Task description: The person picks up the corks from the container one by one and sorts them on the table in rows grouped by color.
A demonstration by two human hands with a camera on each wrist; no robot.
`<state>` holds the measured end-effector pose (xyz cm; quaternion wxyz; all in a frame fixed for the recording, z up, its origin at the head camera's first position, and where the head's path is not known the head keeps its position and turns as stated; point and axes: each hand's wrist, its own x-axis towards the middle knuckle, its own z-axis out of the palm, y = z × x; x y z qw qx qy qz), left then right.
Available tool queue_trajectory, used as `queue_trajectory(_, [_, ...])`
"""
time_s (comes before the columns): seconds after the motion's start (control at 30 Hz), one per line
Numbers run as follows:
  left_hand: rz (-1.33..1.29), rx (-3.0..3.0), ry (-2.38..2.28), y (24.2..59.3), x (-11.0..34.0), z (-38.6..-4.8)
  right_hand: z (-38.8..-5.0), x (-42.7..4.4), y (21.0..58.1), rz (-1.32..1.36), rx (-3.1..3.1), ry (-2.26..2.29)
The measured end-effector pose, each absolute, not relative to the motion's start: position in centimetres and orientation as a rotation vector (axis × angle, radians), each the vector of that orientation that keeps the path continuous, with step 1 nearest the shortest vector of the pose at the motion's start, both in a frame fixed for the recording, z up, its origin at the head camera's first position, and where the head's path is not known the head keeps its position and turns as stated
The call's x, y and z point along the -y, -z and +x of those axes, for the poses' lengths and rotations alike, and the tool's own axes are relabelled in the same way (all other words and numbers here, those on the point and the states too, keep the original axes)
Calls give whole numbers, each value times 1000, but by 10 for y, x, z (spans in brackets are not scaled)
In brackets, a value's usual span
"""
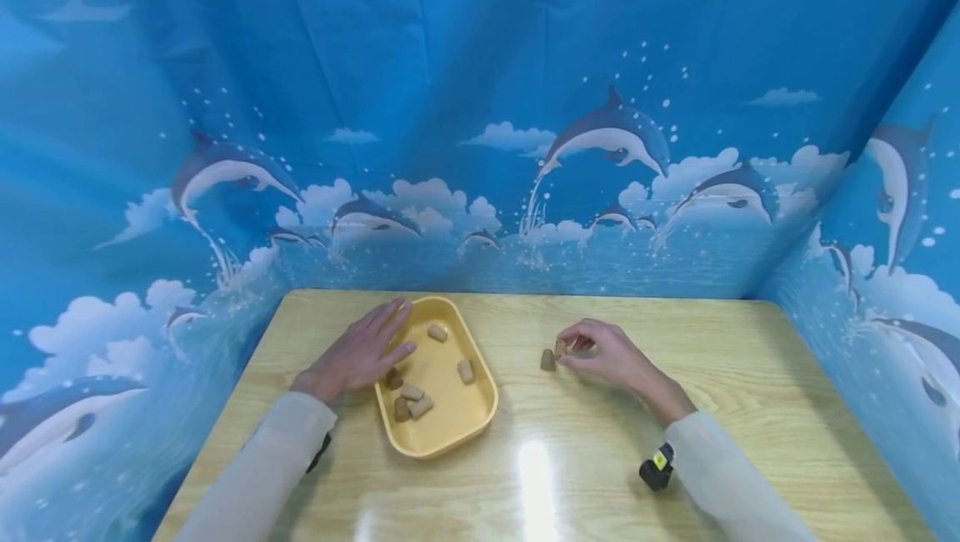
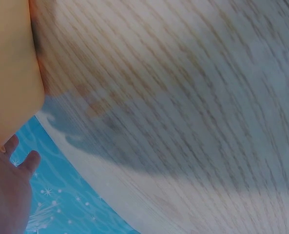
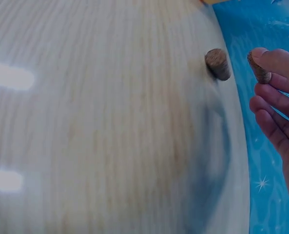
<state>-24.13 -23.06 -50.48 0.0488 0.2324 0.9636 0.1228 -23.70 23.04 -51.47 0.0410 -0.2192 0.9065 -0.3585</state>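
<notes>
My right hand (image 1: 603,352) pinches a cork stopper (image 3: 259,68) between thumb and fingers, right of the tray. Beside it a second cork stopper (image 1: 548,360) stands upright on the table; the right wrist view shows this standing cork (image 3: 218,64) apart from the held one. My left hand (image 1: 363,352) rests on the left rim of a yellow tray (image 1: 480,419), fingers extended over it. Inside the tray lie several corks, among them one cork (image 1: 437,332) near the far end and another cork (image 1: 466,371) by the right wall. Part of the left hand (image 2: 8,190) shows in the left wrist view.
The wood-grain table (image 1: 637,492) carries the tray left of its middle. A blue curtain (image 1: 465,92) printed with dolphins hangs behind the table's far edge and along both sides. Light glares off the tabletop near the front.
</notes>
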Motion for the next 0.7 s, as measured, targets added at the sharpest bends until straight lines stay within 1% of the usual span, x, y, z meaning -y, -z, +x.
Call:
queue_trajectory(0.13, [710, -2935, -376, 504, 230, -241, -235, -235, 520, -627, -2786, 1068])
queue_trajectory(0.7, [701, -2930, -371, 507, 230, -242, -234, -245, 533, -647, -2813, 996])
